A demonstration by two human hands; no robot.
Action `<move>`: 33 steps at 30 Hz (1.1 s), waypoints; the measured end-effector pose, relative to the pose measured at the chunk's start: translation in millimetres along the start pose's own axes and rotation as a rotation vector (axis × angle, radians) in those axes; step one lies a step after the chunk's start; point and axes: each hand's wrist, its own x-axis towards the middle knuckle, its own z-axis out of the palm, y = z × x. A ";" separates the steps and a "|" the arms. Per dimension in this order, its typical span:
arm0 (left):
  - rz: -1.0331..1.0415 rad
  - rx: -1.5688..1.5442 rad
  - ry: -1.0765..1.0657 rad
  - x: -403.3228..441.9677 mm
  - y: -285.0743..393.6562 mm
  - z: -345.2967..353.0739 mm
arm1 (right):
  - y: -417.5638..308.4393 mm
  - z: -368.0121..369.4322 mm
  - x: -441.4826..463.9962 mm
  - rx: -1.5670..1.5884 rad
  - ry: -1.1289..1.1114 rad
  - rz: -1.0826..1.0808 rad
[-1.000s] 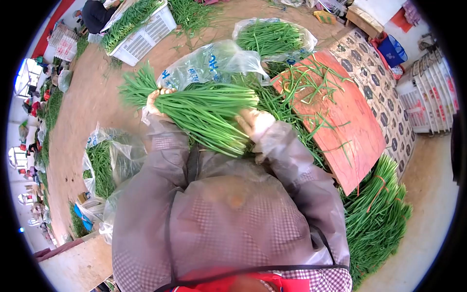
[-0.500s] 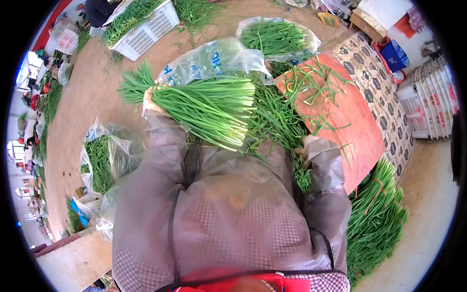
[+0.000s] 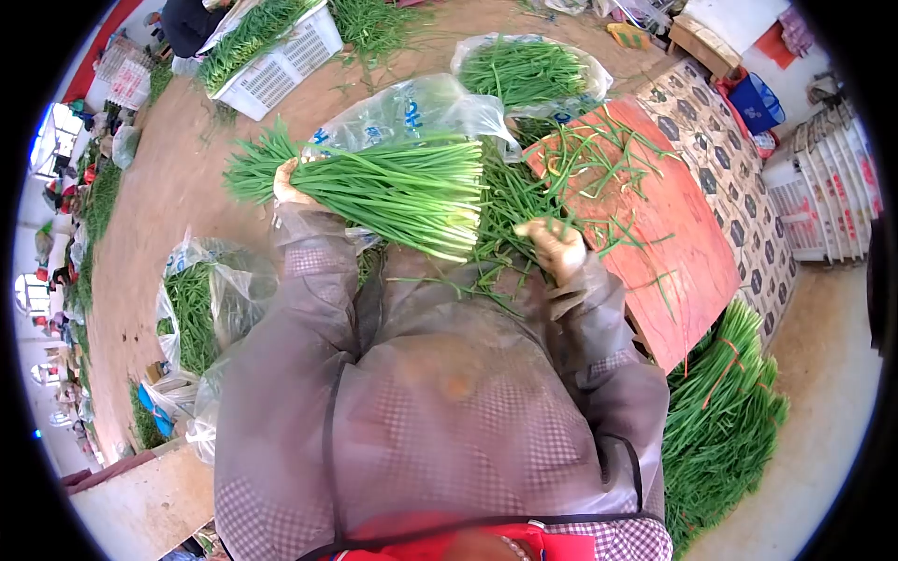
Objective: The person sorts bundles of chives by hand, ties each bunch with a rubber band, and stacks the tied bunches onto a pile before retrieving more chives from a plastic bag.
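My left hand (image 3: pixel 288 183) is closed around a thick bunch of garlic chives (image 3: pixel 402 192), gripping it near the green leafy end. The pale cut ends fan out to the right over my lap. To the right of those ends, my right hand (image 3: pixel 558 249) is raised with its fingers curled in. Whether anything thin is pinched there is hidden. Below and behind both hands lies a heap of loose chives (image 3: pixel 513 198), partly covered by the bunch. A clear plastic bag with blue print (image 3: pixel 412 107) spreads just beyond the bunch.
A reddish board (image 3: pixel 669 252) with scattered stems slopes at my right. Tied chive bundles (image 3: pixel 725 421) lie beside it. Bagged chives stand ahead (image 3: pixel 524 73) and at left (image 3: pixel 192 313). A white crate (image 3: pixel 281 75) is at the far left, stacked crates (image 3: pixel 818 192) at right.
My right hand has come up and left from beside my right thigh to near the bunch's cut ends. The bunch in my left hand has lifted and tilted slightly.
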 end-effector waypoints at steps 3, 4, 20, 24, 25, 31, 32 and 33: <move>0.021 -0.054 0.004 9.2 -12.3 -8.5 | -10.7 68.0 1.7 -0.510 0.069 -0.254; 0.023 -0.054 0.001 4.6 -13.2 -1.7 | -9.6 77.3 3.2 -0.553 0.102 -0.224; -0.018 0.031 0.162 -23.2 -24.3 17.3 | -0.4 98.6 40.0 0.120 0.226 0.088; -0.046 0.045 0.130 -15.1 -25.7 11.6 | 0.2 102.0 29.6 0.167 0.284 -0.062; -0.076 0.031 0.156 -15.9 -26.7 14.5 | 0.7 99.0 28.6 0.155 0.300 -0.077; 0.007 0.039 0.228 -8.9 -32.0 22.9 | -2.7 53.6 7.5 0.103 0.488 -0.171; -0.002 0.037 0.241 -9.6 -30.0 24.8 | -4.2 39.8 1.0 0.092 0.518 -0.191; -0.013 0.035 0.255 -11.0 -27.0 26.3 | -1.8 20.4 -2.9 0.097 0.595 -0.200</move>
